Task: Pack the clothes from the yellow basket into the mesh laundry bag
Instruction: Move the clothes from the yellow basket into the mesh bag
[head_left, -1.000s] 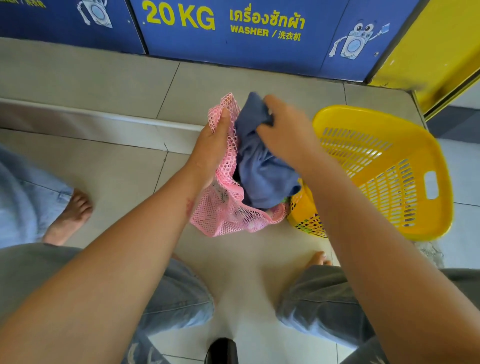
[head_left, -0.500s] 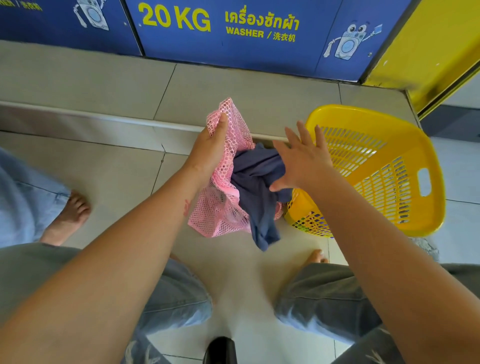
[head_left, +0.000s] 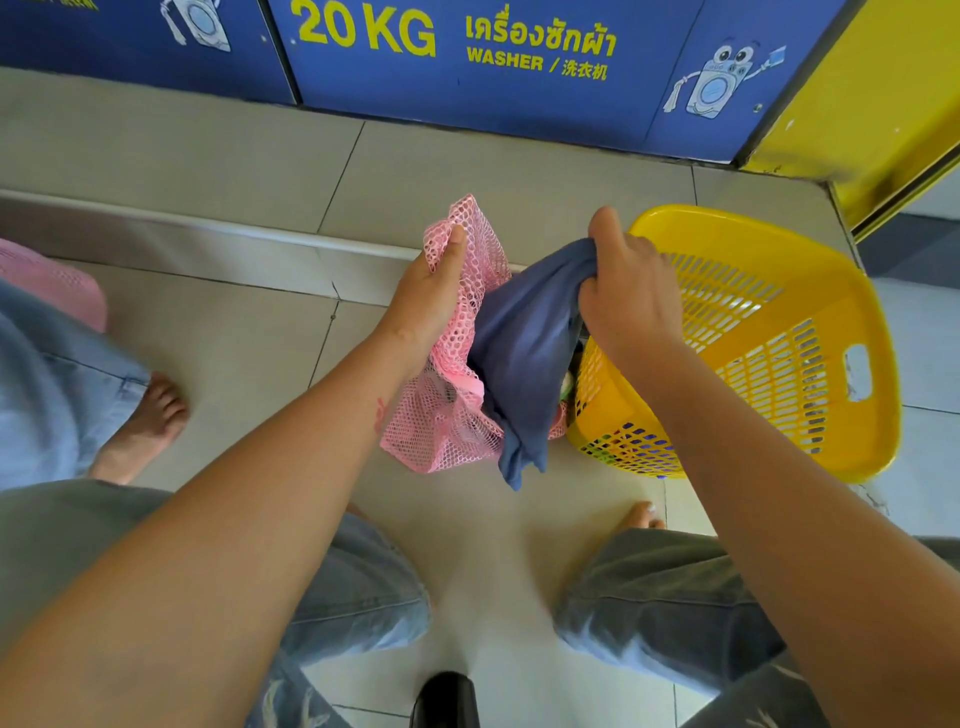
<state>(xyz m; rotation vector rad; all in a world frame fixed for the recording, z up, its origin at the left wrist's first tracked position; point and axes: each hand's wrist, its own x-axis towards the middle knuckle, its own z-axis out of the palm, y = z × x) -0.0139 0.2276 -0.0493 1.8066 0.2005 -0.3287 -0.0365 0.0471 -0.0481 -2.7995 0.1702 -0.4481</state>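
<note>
Regripping at centre frame, right hand (head_left: 626, 299) clutches the blue garment (head_left: 524, 353); left hand (head_left: 434, 291) pinches the mesh laundry bag (head_left: 447, 415) open, packing unfinished.

A blue washer panel (head_left: 519, 78) stands behind the grey tiled floor (head_left: 208, 338).

Both arms outstretched – left hand (head_left: 434, 291) pinching, right hand (head_left: 626, 291) fisted
</note>
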